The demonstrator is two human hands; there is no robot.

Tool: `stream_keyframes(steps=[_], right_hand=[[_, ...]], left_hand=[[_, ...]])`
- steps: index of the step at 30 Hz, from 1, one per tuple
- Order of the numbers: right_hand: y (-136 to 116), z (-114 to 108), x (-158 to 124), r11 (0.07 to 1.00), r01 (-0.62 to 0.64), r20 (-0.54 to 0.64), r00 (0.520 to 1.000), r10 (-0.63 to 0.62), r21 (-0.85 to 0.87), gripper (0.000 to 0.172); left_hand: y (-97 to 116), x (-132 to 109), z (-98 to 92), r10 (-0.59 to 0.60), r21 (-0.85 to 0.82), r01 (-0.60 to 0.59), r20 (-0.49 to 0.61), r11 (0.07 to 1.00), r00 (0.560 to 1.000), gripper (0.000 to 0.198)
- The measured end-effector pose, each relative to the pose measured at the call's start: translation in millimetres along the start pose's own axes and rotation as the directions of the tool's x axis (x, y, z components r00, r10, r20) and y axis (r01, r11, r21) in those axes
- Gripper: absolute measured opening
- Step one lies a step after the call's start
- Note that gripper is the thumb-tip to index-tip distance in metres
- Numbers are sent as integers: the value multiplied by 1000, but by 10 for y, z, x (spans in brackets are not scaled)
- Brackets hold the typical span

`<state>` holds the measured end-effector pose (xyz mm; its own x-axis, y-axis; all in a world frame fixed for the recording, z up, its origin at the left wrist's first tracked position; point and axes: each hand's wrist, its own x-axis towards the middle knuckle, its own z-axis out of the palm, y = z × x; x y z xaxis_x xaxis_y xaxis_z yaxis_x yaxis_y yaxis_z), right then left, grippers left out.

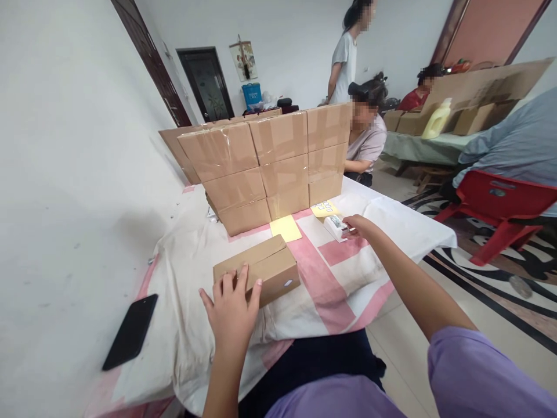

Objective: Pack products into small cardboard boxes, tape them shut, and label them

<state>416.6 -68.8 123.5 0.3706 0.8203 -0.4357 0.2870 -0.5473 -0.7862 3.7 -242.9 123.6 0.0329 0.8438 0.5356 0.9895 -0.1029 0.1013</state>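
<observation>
A closed cardboard box lay on the near part of the table, a small white label on its side; the left hand rested on its top and near edge, fingers spread wide and gripping nothing; the right hand had its fingers bent at the end of a small white gadget, though whether they had closed round it I cannot tell; a plain yellow paper lay just behind the box, and a yellow sheet with stickers beside the gadget; behind these stood a stack of taped boxes; a black phone lay to the left; farther off were a red chair and a yellow bottle on another table.
</observation>
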Motion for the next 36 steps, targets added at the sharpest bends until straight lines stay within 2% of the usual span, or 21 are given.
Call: stream_keyframes(steps=[4, 9, 16, 23, 29, 32, 36], right_hand=[[169, 69, -68, 985, 3, -21, 1000, 1, 172, 36], [402, 139, -133, 925, 139, -70, 990, -121, 353, 14], [728, 281, -136, 769, 335, -196, 942, -271, 545, 20], [882, 379, -82, 654, 451, -302, 892, -335, 607, 36], [934, 443, -51, 624, 503, -362, 864, -351, 597, 44], [946, 463, -59, 627, 500, -367, 866, -341, 597, 44], [939, 472, -123, 640, 454, -315, 891, -327, 620, 46]], left_hand=[[16, -5, -31, -15, 52, 14, 18, 999, 1000, 47], [19, -20, -25, -9, 69, 8, 3, 998, 1000, 48], [12, -28, 9, -16, 66, 17, -18, 998, 1000, 48], [24, -27, 10, -15, 76, 17, -33, 997, 999, 48], [-7, -47, 52, -12, 111, 17, -47, 994, 999, 50], [-1, -50, 54, -22, 108, 27, -47, 994, 999, 51], [26, -46, 37, -44, 96, 49, -45, 994, 998, 51]])
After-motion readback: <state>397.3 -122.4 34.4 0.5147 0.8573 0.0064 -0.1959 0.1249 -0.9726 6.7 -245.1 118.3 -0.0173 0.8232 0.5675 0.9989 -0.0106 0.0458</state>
